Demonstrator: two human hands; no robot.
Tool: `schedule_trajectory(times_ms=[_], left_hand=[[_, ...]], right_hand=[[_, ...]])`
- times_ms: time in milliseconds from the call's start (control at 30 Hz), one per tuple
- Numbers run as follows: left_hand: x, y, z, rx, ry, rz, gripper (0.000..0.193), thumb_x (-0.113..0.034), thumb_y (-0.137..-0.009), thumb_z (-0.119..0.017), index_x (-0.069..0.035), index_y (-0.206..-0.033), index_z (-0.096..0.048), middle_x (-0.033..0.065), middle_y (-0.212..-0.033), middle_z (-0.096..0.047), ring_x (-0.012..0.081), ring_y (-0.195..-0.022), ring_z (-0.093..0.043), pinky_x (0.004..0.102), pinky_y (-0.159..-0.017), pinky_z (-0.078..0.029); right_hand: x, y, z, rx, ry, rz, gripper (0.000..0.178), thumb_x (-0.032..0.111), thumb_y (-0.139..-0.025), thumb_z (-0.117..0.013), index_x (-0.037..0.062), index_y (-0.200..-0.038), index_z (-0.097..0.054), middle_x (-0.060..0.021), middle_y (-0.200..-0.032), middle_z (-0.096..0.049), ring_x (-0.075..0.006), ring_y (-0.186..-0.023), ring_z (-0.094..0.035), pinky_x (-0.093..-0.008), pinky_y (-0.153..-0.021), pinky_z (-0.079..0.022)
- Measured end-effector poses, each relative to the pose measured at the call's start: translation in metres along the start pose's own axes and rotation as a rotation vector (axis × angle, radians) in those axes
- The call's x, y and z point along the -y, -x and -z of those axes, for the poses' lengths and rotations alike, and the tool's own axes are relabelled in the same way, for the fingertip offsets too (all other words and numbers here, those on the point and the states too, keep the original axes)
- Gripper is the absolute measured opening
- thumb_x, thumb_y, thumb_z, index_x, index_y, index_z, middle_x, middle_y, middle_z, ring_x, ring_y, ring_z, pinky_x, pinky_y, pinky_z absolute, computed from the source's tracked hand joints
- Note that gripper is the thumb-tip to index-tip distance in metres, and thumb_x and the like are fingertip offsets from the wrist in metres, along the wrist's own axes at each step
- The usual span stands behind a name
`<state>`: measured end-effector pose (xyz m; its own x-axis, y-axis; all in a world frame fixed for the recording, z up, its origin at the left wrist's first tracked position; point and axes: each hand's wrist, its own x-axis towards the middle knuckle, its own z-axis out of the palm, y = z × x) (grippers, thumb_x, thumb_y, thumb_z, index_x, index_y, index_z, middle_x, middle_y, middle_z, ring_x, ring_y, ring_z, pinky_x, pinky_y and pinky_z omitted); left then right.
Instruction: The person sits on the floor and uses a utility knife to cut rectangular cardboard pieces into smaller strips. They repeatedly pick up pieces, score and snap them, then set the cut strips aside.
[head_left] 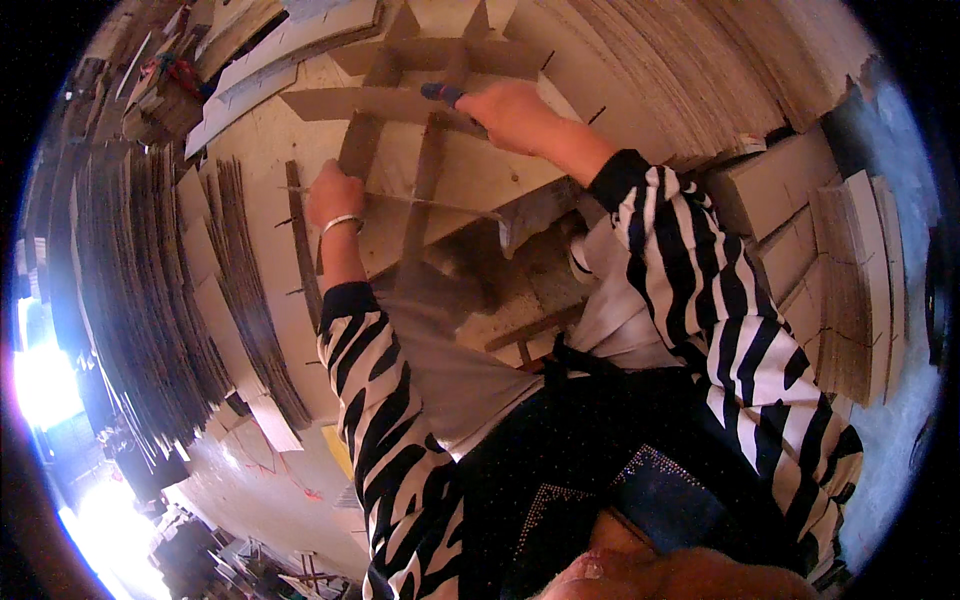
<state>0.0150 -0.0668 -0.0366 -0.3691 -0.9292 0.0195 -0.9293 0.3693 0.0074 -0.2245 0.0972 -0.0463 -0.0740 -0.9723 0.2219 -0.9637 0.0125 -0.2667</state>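
Note:
A grid of slotted cardboard dividers [365, 100] stands on the wooden work surface in front of me, its strips crossing one another. My left hand [335, 197] is closed on a cardboard strip [425, 203] at the grid's near left side. That strip shows nearly edge-on and runs to the right across the near ends of the other strips. Over the grid's right part, my right hand [508, 117] has its fingers curled and closed on a divider strip. Dark wrapping [441, 94] covers a fingertip of that hand. The curled fingers partly hide the grip.
Tall stacks of cardboard strips [140, 300] stand at the left, with a smaller stack [245, 290] beside them. More cardboard sheets [680, 70] are piled at the far right, and others [850, 290] at the right. Flat pieces [290, 60] lie at the far left.

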Motion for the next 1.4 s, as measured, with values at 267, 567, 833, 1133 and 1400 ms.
schedule_trajectory(times_ms=[267,567,833,1133,1400], left_hand=[[-0.001,-0.008,-0.01,-0.039,0.035,0.05,0.026,-0.022,-0.078,-0.057,-0.01,-0.099,-0.062,0.0167,-0.102,-0.066,0.0378,-0.096,-0.062,0.0491,-0.076,-0.051],[-0.014,-0.002,-0.004,-0.032,0.013,0.049,0.022,-0.022,-0.078,-0.055,-0.009,-0.094,-0.062,0.0182,-0.098,-0.066,0.0379,-0.093,-0.063,0.0481,-0.075,-0.051],[-0.013,-0.003,0.005,0.021,0.082,-0.072,0.022,-0.019,-0.077,-0.053,-0.009,-0.095,-0.061,0.0182,-0.097,-0.066,0.0392,-0.092,-0.061,0.0487,-0.077,-0.049],[0.049,0.008,0.039,0.078,0.075,0.179,0.043,-0.022,-0.074,-0.053,-0.003,-0.113,-0.058,0.0238,-0.099,-0.063,0.0403,-0.095,-0.059,0.0485,-0.081,-0.047],[-0.096,0.071,0.012,0.251,0.558,-0.333,0.064,-0.013,-0.072,-0.057,0.0,-0.132,-0.04,0.0288,-0.102,-0.061,0.0442,-0.096,-0.058,0.0466,-0.084,-0.046]], right_hand=[[0.016,0.013,-0.005,-0.047,-0.129,-0.114,0.033,0.003,-0.075,-0.057,0.0098,-0.107,-0.055,-0.0152,-0.083,-0.063,-0.0374,-0.08,-0.062,-0.0504,-0.063,-0.047],[0.022,0.015,-0.006,-0.028,-0.031,-0.121,0.035,0.005,-0.076,-0.054,0.0132,-0.11,-0.056,-0.014,-0.084,-0.063,-0.0342,-0.08,-0.062,-0.0472,-0.061,-0.048],[-0.008,-0.005,-0.021,0.122,-0.211,-0.162,0.025,0.017,-0.079,-0.057,0.013,-0.103,-0.061,-0.0128,-0.082,-0.064,-0.0342,-0.076,-0.064,-0.0499,-0.066,-0.05],[-0.076,-0.015,0.003,-0.429,0.178,-0.278,0.026,0.016,-0.076,-0.056,0.0042,-0.098,-0.063,-0.015,-0.089,-0.064,-0.0352,-0.085,-0.064,-0.0506,-0.073,-0.049],[-0.011,-0.029,-0.013,0.04,-0.62,-0.27,0.028,0.016,-0.081,-0.051,0.0043,-0.104,-0.059,-0.0205,-0.091,-0.064,-0.0404,-0.084,-0.058,-0.043,-0.071,-0.047]])
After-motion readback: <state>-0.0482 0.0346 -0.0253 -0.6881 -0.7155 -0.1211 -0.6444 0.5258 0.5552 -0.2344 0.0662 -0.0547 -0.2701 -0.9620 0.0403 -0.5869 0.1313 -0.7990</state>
